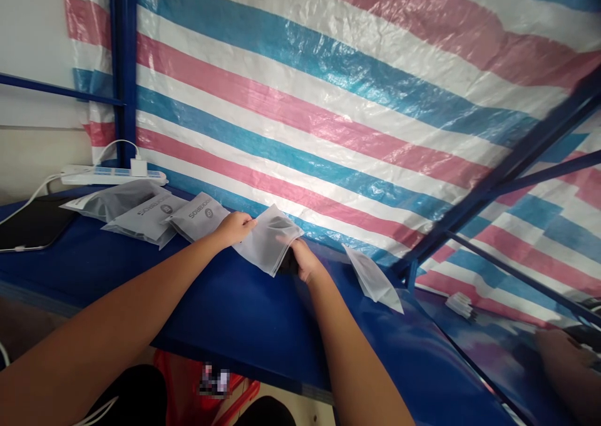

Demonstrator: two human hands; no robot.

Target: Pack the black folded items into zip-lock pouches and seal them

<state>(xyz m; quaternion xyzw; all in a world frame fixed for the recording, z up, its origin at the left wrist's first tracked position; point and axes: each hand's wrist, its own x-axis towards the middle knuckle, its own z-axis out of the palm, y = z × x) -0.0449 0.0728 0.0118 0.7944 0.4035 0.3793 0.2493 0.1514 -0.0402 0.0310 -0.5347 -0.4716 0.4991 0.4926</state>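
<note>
Item: one frosted bag (263, 244), between my two hands, above the middle of the blue table (235, 313), near the far edge.
Item: left hand (236, 229), closed in a pinch on the bag's left edge.
Item: right hand (306, 260), closed about the bag's right edge; some fingers are hidden from me, and I cannot tell what the dark patch beside them is.
Item: three printed bags (149, 216), lying in an overlapping row to the left.
Item: one loose bag (375, 282), flat on the table to the right, well apart from my hands.
Item: white power strip (110, 177), far left, one plug (138, 167) seated.
Item: dark flat device (35, 226), left end of the table.
Item: striped sheet (300, 107), hung behind the table.
</note>
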